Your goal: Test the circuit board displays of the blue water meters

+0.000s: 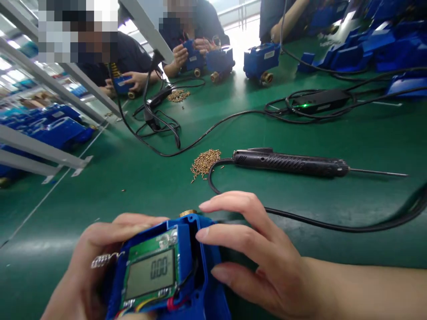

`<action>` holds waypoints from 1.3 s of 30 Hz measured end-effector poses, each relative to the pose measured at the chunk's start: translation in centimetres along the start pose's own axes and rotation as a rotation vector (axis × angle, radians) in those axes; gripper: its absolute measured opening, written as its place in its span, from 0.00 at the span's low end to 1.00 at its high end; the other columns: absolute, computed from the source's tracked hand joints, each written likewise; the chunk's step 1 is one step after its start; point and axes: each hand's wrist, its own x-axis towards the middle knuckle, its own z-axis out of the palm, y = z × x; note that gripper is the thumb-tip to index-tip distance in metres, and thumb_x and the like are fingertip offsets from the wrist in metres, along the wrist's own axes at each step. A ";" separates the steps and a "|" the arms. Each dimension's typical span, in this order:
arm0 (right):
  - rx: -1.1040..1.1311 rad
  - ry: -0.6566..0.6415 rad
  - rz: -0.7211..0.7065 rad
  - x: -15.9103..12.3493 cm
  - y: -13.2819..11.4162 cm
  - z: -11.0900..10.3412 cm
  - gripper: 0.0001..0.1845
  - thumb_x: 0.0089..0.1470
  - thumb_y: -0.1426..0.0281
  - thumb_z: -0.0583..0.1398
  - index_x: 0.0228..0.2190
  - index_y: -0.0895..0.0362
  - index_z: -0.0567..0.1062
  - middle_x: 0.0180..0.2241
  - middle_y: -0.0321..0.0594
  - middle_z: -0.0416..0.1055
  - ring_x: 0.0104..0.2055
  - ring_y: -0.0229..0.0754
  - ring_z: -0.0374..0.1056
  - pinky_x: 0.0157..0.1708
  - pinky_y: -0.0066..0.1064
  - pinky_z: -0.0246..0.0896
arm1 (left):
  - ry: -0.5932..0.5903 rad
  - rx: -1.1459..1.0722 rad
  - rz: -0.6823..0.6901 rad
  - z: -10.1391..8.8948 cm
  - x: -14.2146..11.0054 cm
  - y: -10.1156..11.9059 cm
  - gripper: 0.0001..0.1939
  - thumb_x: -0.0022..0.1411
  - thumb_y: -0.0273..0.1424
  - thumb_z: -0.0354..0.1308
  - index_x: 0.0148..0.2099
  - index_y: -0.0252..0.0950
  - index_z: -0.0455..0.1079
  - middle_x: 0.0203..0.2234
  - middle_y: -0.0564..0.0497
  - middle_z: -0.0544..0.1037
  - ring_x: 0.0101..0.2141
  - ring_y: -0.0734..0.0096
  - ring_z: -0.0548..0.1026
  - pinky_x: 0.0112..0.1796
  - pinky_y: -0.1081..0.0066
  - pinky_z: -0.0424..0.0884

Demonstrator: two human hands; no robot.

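Boxy plstc hsg (185,244) in LH (77,273)

The housing (184,249) was blue, its circuit board (148,248) green, its display (142,281) greyish with dark digits (159,267). Wires (171,304) were red, yellow and black, the screws (207,162) gold, the screwdriver (290,163) black with slanted ridges, the tabletop (150,186) green.

Smooth blue plastic shapes the open housing (184,251), framing a glassy display (150,274) on a smooth green circuit board (147,248). Brass-coloured metal pieces (206,162) glint on a glossy green table (150,182), where a ridged black plastic screwdriver (290,163) ends in a slim metal bit (376,172).
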 end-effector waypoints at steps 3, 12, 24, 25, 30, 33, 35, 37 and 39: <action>0.131 -0.022 -0.012 0.5 -0.5 0.0 0.13 0.65 0.69 0.59 0.48 0.64 0.74 0.56 0.52 0.71 0.61 0.41 0.66 0.63 0.34 0.61 | 0.086 -0.148 -0.004 1.3 0.0 2.3 0.28 0.52 0.44 0.68 0.51 0.59 0.58 0.51 0.56 0.68 0.53 0.53 0.68 0.49 0.57 0.69; 0.362 -0.089 0.112 1.6 -1.9 0.2 0.08 0.65 0.68 0.60 0.41 0.58 0.77 0.59 0.46 0.71 0.62 0.40 0.67 0.63 0.33 0.61 | 0.031 -0.099 -0.013 1.3 0.9 4.1 0.24 0.54 0.43 0.67 0.48 0.47 0.60 0.49 0.53 0.69 0.55 0.52 0.65 0.52 0.58 0.61; 0.354 -0.377 0.294 4.3 -2.4 -0.8 0.06 0.63 0.69 0.62 0.40 0.56 0.78 0.64 0.41 0.64 0.64 0.40 0.64 0.64 0.35 0.59 | -0.042 -0.101 -0.086 0.9 1.2 4.9 0.28 0.51 0.48 0.68 0.48 0.46 0.61 0.43 0.56 0.73 0.48 0.56 0.71 0.43 0.64 0.68; 0.374 -0.392 0.314 4.3 -2.5 -0.8 0.07 0.63 0.68 0.62 0.42 0.55 0.77 0.65 0.42 0.62 0.65 0.41 0.63 0.64 0.36 0.59 | -0.038 -0.094 -0.072 0.9 1.2 5.0 0.27 0.52 0.48 0.67 0.48 0.45 0.62 0.41 0.57 0.73 0.46 0.58 0.72 0.42 0.66 0.68; 0.333 -0.478 0.248 4.7 -2.2 -0.8 0.09 0.62 0.69 0.63 0.45 0.57 0.76 0.64 0.46 0.63 0.66 0.43 0.61 0.64 0.38 0.60 | -0.036 -0.130 -0.035 0.9 1.2 5.4 0.23 0.53 0.46 0.66 0.46 0.44 0.63 0.40 0.55 0.74 0.43 0.60 0.73 0.34 0.71 0.69; 0.282 -0.490 0.132 5.1 -1.7 -1.1 0.09 0.59 0.71 0.66 0.42 0.58 0.78 0.63 0.47 0.64 0.65 0.43 0.62 0.63 0.36 0.61 | -0.004 -0.143 -0.051 1.0 1.2 5.6 0.23 0.51 0.45 0.67 0.45 0.44 0.64 0.39 0.55 0.76 0.42 0.58 0.75 0.33 0.72 0.69; 0.264 -0.486 0.080 5.2 -1.4 -1.1 0.09 0.58 0.72 0.67 0.42 0.59 0.80 0.63 0.48 0.65 0.65 0.44 0.63 0.62 0.35 0.63 | -0.002 -0.150 -0.044 0.9 1.2 5.7 0.22 0.51 0.44 0.67 0.44 0.43 0.64 0.38 0.55 0.75 0.41 0.59 0.75 0.33 0.71 0.70; 0.248 -0.479 0.046 5.1 -1.1 -1.1 0.11 0.57 0.73 0.67 0.43 0.60 0.81 0.63 0.50 0.65 0.64 0.43 0.64 0.61 0.33 0.63 | -0.020 -0.158 -0.039 0.8 1.2 5.7 0.23 0.51 0.44 0.68 0.44 0.43 0.64 0.37 0.55 0.74 0.40 0.59 0.74 0.33 0.70 0.70; 0.230 -0.480 0.012 5.1 -1.0 -1.0 0.12 0.58 0.73 0.66 0.44 0.61 0.81 0.63 0.52 0.65 0.63 0.43 0.65 0.61 0.32 0.63 | -0.040 -0.165 -0.042 0.7 1.2 5.8 0.23 0.51 0.44 0.68 0.44 0.43 0.63 0.37 0.55 0.74 0.40 0.60 0.72 0.33 0.70 0.69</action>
